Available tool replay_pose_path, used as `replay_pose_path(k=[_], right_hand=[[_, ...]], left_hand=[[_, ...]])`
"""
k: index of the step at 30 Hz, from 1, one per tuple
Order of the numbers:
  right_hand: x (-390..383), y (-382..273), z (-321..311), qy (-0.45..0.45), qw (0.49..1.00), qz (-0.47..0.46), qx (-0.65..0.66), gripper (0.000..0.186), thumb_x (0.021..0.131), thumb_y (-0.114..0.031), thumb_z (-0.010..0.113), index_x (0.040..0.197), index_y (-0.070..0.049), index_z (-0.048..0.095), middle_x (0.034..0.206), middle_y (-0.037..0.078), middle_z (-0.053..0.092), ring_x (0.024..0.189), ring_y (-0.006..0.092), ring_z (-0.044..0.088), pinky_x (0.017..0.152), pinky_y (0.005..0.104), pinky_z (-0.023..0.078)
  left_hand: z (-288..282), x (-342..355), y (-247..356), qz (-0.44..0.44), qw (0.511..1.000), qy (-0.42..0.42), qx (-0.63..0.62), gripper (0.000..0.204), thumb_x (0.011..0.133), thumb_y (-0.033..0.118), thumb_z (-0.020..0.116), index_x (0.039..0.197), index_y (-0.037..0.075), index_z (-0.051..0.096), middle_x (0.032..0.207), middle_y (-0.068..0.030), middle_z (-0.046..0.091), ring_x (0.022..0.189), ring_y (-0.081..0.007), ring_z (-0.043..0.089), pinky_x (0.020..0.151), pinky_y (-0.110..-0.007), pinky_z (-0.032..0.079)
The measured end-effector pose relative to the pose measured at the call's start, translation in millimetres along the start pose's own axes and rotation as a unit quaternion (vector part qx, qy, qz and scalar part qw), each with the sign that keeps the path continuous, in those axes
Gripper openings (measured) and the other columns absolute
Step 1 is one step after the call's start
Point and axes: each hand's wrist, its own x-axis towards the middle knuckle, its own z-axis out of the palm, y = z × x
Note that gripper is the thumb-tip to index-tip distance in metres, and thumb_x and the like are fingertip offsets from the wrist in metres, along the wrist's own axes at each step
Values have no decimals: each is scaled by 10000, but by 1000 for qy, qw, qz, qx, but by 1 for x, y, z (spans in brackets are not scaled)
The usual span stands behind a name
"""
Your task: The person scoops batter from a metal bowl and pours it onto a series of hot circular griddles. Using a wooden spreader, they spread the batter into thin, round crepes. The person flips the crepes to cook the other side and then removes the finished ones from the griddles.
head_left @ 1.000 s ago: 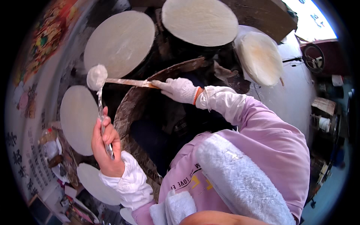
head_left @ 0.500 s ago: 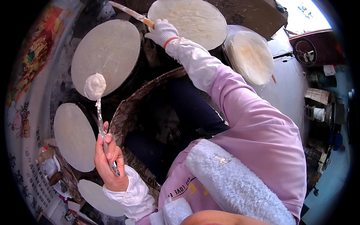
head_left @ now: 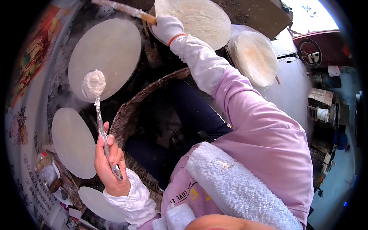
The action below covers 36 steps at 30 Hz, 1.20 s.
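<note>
My bare left hand (head_left: 109, 165) is wrapped round the handle of a ladle (head_left: 94, 82) full of pale, thick batter. The ladle's bowl hangs over the near edge of a round griddle (head_left: 109, 50), which is covered by a thin pale sheet of batter. At the top, my right hand (head_left: 168, 30), in a white knitted glove, grips the wooden handle of a long flat spatula (head_left: 122, 8) smeared with batter. Its blade points left, past the far griddle. Beside that hand is the far griddle's pale pancake (head_left: 199, 23), lightly yellowed.
Two more batter-covered griddles stand at the left, one at mid-height (head_left: 73, 142) and one lower (head_left: 101, 205). A stack of thin round pancakes (head_left: 256, 57) lies right of my right arm. A curved, crusted rim (head_left: 128, 103) runs round my legs. Steam drifts at the left.
My right hand has shifted slightly and the spatula reaches further left. The filled ladle has moved a little up and left. The view has shifted slightly.
</note>
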Motion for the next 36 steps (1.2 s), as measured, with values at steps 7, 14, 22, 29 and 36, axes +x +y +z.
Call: replay_pose_path(k=[7, 14, 22, 29, 36], right_hand=[[14, 135, -147, 151, 961, 44, 226, 201, 861, -230, 661, 817, -41, 710, 655, 79, 667, 583, 200, 637, 557, 354, 493], [-119, 352, -292, 260, 912, 164, 274, 292, 913, -290, 642, 837, -13, 697, 696, 98, 669, 548, 178, 619, 515, 316, 494], [-306, 525, -133, 371, 748, 413, 363, 231, 966, -206, 635, 891, 13, 618, 666, 93, 639, 432, 159, 538, 365, 284, 392], [-331, 554, -41, 349, 694, 538, 328, 271, 919, -253, 692, 965, -7, 588, 707, 112, 678, 431, 180, 598, 339, 296, 425], [-348, 490, -111, 229, 786, 566, 94, 460, 936, -410, 623, 1140, 0, 667, 951, 270, 705, 946, 401, 684, 831, 455, 513]], left_hand=[[17, -1, -13, -25, 998, -52, 13, 386, 1079, 165, 408, 1396, -53, 421, 858, -41, 527, 494, -14, 401, 430, -163, 372], [32, 5, -42, -73, 988, -130, -31, 377, 1091, 125, 378, 1392, -102, 367, 884, -54, 458, 533, -23, 382, 438, -175, 387], [76, 14, -71, -129, 982, -135, -2, 387, 1095, 117, 342, 1419, -94, 323, 873, -71, 465, 522, -40, 390, 414, -196, 398], [113, 13, -88, -141, 977, -157, 7, 407, 1109, 129, 292, 1447, -96, 285, 881, -69, 452, 537, -46, 398, 424, -205, 404], [144, 3, -104, -152, 965, -211, 15, 423, 1115, 137, 257, 1459, -111, 257, 903, -75, 434, 560, -57, 405, 450, -206, 421]])
